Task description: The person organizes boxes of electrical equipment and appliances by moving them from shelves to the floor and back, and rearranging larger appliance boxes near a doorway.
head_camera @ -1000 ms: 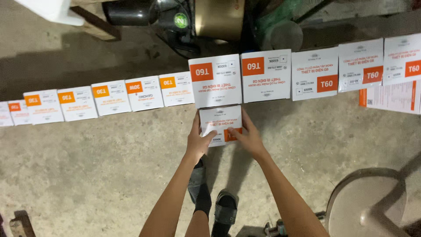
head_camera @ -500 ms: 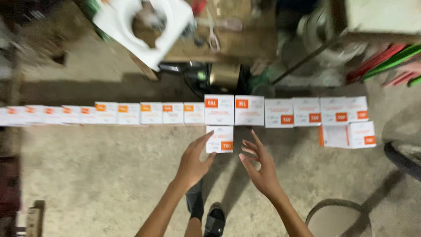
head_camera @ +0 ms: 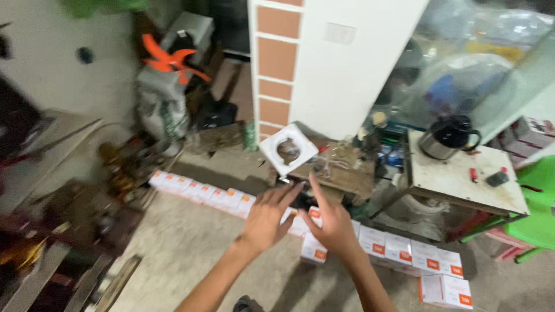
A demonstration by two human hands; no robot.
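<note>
My left hand (head_camera: pixel 267 218) and my right hand (head_camera: pixel 328 222) are raised side by side in front of me, fingers spread, holding nothing. Behind and below them a long row of white boxes with orange labels (head_camera: pixel 203 194) lies on the concrete floor, running from the left to the lower right (head_camera: pixel 411 253). One box (head_camera: pixel 313 252) sits a little in front of the row, just below my right hand. Another box (head_camera: pixel 444 290) lies apart at the lower right.
A low wooden bench (head_camera: pixel 341 173) with a white square frame (head_camera: pixel 287 149) stands behind the row. A stained table (head_camera: pixel 462 179) carries a dark kettle (head_camera: pixel 449 136). A white and brick pillar (head_camera: pixel 324 63), clutter at left (head_camera: pixel 104 190), green stool (head_camera: pixel 540 202).
The view has swung up from the floor to the room. Both hands have come off the front box and lifted with fingers spread.
</note>
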